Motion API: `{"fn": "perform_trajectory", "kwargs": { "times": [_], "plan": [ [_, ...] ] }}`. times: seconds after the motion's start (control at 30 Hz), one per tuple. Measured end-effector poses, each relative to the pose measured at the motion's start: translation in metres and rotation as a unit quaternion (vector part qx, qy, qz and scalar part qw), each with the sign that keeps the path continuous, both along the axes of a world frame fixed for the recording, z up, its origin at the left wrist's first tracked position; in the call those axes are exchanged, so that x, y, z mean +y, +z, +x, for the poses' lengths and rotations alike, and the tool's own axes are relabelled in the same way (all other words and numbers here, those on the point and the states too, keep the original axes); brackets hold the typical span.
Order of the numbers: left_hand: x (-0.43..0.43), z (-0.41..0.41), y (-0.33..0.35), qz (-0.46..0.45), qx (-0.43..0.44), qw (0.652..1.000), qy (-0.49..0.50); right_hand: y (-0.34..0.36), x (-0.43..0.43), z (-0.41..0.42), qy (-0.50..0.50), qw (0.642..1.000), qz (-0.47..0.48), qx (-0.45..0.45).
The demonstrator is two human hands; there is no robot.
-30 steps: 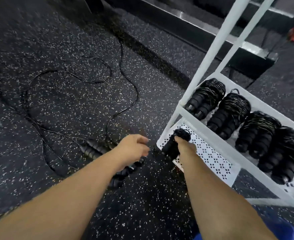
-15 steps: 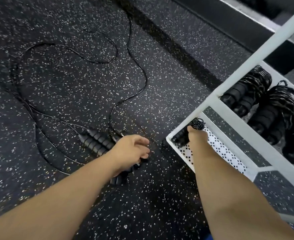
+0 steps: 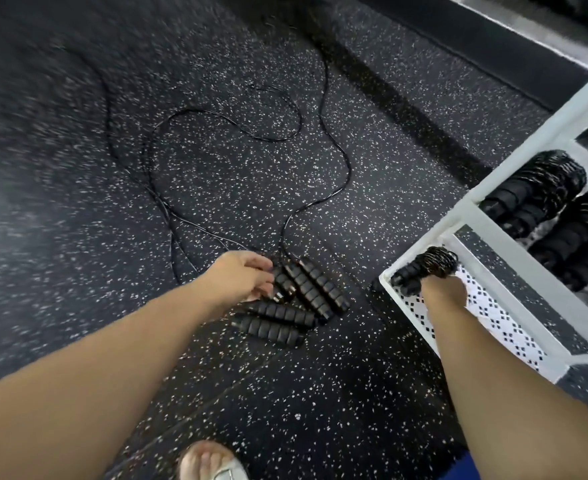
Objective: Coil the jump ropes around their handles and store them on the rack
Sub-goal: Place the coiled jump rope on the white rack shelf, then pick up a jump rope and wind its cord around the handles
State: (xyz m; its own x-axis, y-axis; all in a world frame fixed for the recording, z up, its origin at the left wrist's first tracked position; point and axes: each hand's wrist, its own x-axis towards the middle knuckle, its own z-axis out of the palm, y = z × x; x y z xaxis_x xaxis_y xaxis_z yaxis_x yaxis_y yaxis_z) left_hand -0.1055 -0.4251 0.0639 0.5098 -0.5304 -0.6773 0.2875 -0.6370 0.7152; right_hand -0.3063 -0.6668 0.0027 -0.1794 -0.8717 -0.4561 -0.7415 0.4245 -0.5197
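Speckled floor (image 3: 355, 410) carries loose jump ropes (image 3: 299, 299); rack (image 3: 465, 209) holds coiled ones (image 3: 531, 195).

A gym: black rubber floor (image 3: 320, 393) flecked with white, jump ropes (image 3: 296, 296) lying loose on it, and a white rack (image 3: 459, 209) holding coiled ropes (image 3: 535, 199).

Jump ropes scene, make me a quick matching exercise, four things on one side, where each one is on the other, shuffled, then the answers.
Things:
1. coiled rope
2. loose handles
3. left hand
4. stored bundles

Places:
A. on the rack's upper shelf
B. lying side by side on the speckled floor
C. reaching down onto the handles
D. held by the right hand on the rack's perforated lower shelf

Pairs: 1-D, 2-B, 3-C, 4-A
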Motion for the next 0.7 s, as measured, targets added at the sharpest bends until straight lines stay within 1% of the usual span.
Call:
{"fn": "perform_trajectory", "kwargs": {
  "times": [0.1,0.17,0.23,0.3,0.43,0.5,0.57,0.63,0.7],
  "plan": [
    [0.028,0.003,-0.004,0.023,0.036,0.995,0.088,0.017,0.024,-0.002,0.006,1.0,0.003,0.021],
    [0.04,-0.003,-0.017,0.049,0.062,0.989,0.124,0.021,0.042,0.0,0.033,0.999,0.019,-0.021],
    [0.047,-0.014,-0.031,0.075,0.087,0.982,0.147,0.012,0.062,0.006,0.075,0.992,0.031,-0.1],
    [0.048,-0.026,-0.045,0.096,0.114,0.976,0.162,0.004,0.083,0.018,0.098,0.98,0.06,-0.16],
    [0.044,-0.039,-0.071,0.12,0.152,0.96,0.202,-0.013,0.112,0.053,0.165,0.956,0.143,-0.194],
    [0.04,-0.041,-0.086,0.121,0.175,0.95,0.228,-0.025,0.119,0.069,0.22,0.947,0.153,-0.175],
    [0.037,-0.042,-0.101,0.109,0.195,0.937,0.268,-0.036,0.124,0.081,0.308,0.934,0.145,-0.114],
    [0.034,-0.042,-0.115,0.097,0.203,0.924,0.309,-0.046,0.127,0.091,0.397,0.908,0.129,-0.041],
    [0.032,-0.041,-0.129,0.097,0.203,0.917,0.329,-0.056,0.133,0.099,0.468,0.875,0.121,0.031]
  ]
}}
